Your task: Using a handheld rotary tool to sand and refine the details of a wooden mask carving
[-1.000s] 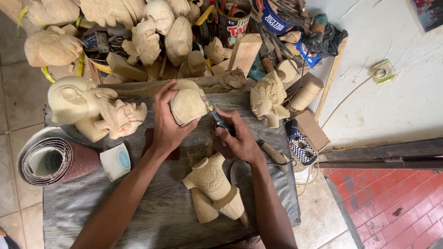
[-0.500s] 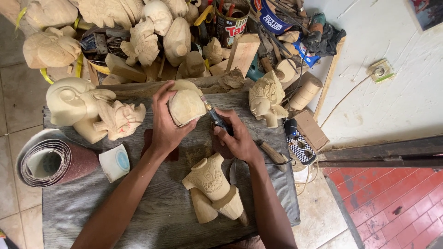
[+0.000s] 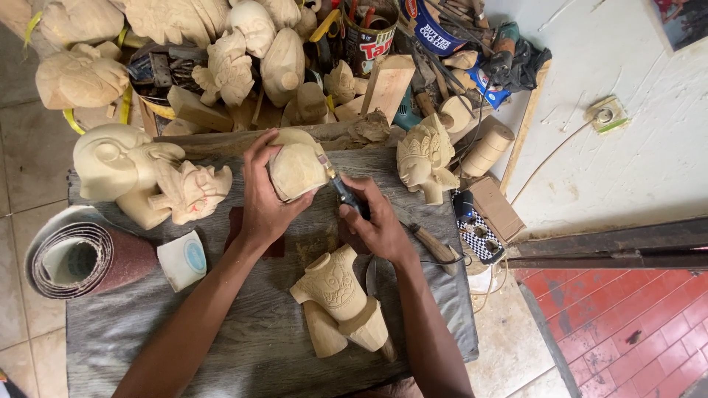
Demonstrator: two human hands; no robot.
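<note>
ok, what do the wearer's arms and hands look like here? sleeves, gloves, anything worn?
Both arms are bare from the bottom edge of the head view up to the fingers: no sleeves show. The left hand and right hand wear no gloves. No watch, bracelet or ring can be made out on either wrist or finger. No tape or bandage shows. Whether sleeves begin higher up is out of view.
</note>
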